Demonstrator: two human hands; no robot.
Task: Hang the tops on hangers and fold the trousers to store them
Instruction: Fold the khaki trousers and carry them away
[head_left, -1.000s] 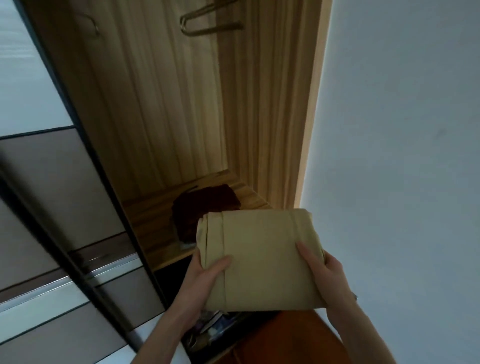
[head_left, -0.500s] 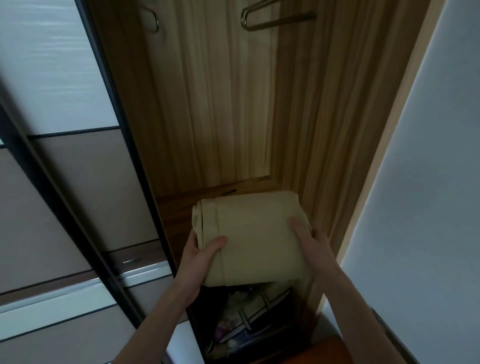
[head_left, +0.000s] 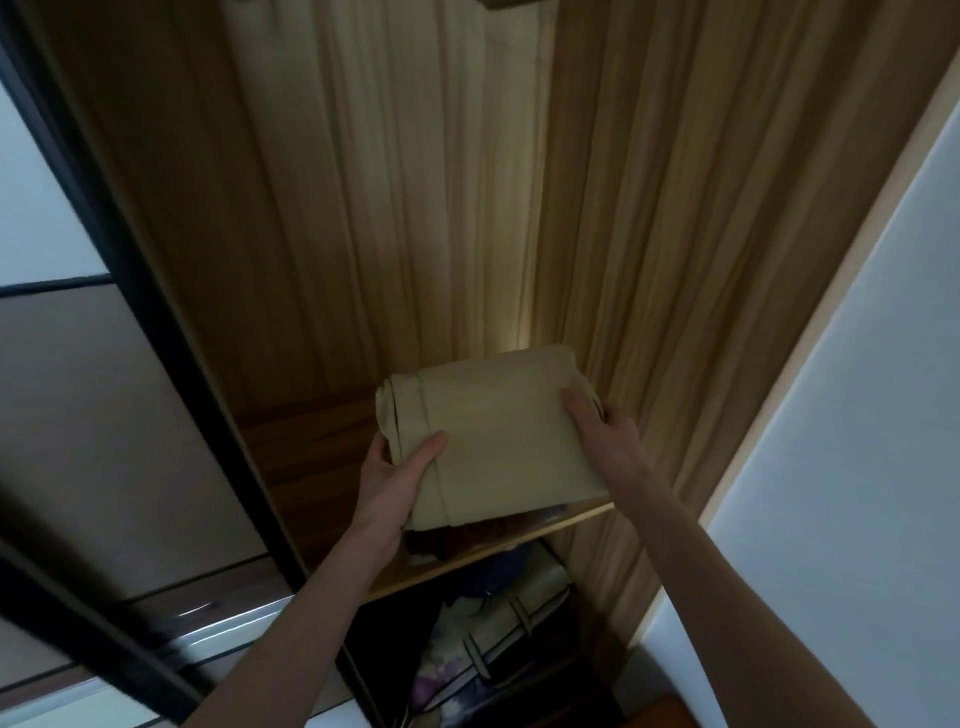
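Trousers (head_left: 498, 441): plain khaki-tan, no print. Garment (head_left: 457, 540) under them: dark maroon-brown, mostly hidden. Wardrobe (head_left: 415, 208) interior: light wood with vertical grain streaks, darker brown toward left side. Shelf (head_left: 311, 447): reddish-brown top, pale wood front edge. Door frame (head_left: 130, 270): black. Door panels (head_left: 93, 426): grey-beige and pale blue-white. Wall (head_left: 857, 415): pale bluish-white. Bag (head_left: 493, 639) below shelf: whitish with dark trim, purple floral print.
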